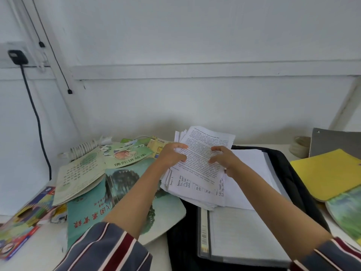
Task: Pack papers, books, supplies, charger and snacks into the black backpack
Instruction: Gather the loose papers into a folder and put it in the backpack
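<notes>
A white counter (50, 241) is being taken up almost wholly by books and stationery. The black backpack (181, 231) is being kept lying flat and wide open on its right half, and a clear folder (244, 237) of lined sheets is being cradled inside the opening. To the left, a teal book (88, 210) is being overlapped by an open booklet (78, 177), its near corner just beside the backpack's edge. At the right, a yellow notebook (328, 173) is being propped across the backpack's far side.

The stack of papers (201, 163) is being held over the far left part of the open backpack, above the folder; whether it is being rested there or kept lifted cannot be told. Its left edge is being gripped by the left hand (172, 155), with the fingers (180, 145) curled round it. Its right edge is being gripped by the right hand (226, 159), whose fingers (217, 148) are being spread over the printed top sheet.

A coloured pencil box (21, 220) is being left at the counter's left edge, and a white coiled cable (84, 147) is being kept behind the books, against the wall.
</notes>
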`<control>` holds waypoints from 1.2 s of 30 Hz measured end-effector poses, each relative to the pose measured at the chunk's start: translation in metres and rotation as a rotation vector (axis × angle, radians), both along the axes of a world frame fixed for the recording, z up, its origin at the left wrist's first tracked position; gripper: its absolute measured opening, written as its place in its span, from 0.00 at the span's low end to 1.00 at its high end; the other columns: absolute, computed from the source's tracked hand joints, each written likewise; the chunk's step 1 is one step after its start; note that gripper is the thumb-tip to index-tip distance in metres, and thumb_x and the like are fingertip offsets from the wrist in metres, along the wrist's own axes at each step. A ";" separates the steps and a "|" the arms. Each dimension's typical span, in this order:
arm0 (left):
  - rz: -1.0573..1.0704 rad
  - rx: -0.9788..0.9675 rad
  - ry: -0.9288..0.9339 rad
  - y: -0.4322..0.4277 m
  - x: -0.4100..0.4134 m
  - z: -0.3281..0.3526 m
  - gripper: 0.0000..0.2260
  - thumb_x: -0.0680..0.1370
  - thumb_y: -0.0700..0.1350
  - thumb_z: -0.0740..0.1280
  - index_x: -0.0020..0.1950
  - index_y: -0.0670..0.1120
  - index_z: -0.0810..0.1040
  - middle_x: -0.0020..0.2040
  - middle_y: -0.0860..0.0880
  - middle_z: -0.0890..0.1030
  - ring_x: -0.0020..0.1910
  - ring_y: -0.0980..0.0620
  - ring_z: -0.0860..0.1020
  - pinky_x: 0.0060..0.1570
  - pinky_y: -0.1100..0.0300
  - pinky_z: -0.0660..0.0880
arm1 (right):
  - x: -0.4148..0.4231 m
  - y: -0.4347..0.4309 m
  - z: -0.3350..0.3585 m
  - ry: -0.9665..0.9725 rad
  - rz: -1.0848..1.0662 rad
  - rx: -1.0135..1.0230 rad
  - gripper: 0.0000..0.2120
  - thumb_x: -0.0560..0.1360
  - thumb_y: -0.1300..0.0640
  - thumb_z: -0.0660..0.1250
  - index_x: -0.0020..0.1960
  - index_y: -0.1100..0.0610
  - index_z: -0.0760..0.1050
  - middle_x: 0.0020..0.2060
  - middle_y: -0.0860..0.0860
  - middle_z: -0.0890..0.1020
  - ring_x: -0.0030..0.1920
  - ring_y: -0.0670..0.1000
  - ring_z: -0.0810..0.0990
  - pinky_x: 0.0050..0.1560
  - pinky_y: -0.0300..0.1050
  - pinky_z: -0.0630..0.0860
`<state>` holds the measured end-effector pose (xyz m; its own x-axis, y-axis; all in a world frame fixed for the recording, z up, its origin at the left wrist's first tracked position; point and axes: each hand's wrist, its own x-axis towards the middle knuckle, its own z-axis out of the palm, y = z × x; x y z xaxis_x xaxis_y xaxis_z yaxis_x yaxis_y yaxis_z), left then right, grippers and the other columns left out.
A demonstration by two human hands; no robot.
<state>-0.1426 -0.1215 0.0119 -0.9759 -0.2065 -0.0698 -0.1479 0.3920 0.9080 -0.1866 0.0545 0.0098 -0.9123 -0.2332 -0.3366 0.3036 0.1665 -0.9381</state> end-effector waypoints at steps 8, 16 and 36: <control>-0.100 0.440 -0.057 0.003 0.007 0.037 0.30 0.71 0.24 0.62 0.68 0.48 0.70 0.56 0.43 0.77 0.52 0.42 0.77 0.48 0.52 0.77 | 0.009 0.017 0.014 -0.111 0.047 -0.085 0.25 0.72 0.69 0.66 0.66 0.51 0.70 0.57 0.53 0.73 0.46 0.52 0.72 0.45 0.47 0.71; -0.190 0.653 0.071 0.050 0.003 0.056 0.30 0.72 0.24 0.61 0.69 0.48 0.69 0.57 0.45 0.76 0.48 0.48 0.78 0.41 0.58 0.79 | 0.014 0.076 0.042 0.043 -0.051 -0.141 0.28 0.72 0.70 0.66 0.62 0.42 0.69 0.59 0.51 0.66 0.58 0.57 0.67 0.50 0.50 0.68; -0.112 0.089 -0.220 0.132 -0.014 -0.025 0.35 0.72 0.35 0.70 0.74 0.46 0.56 0.67 0.43 0.70 0.64 0.46 0.69 0.61 0.56 0.68 | -0.005 0.127 -0.010 0.058 -0.157 -0.010 0.38 0.69 0.79 0.61 0.74 0.57 0.56 0.67 0.60 0.68 0.66 0.61 0.67 0.55 0.50 0.69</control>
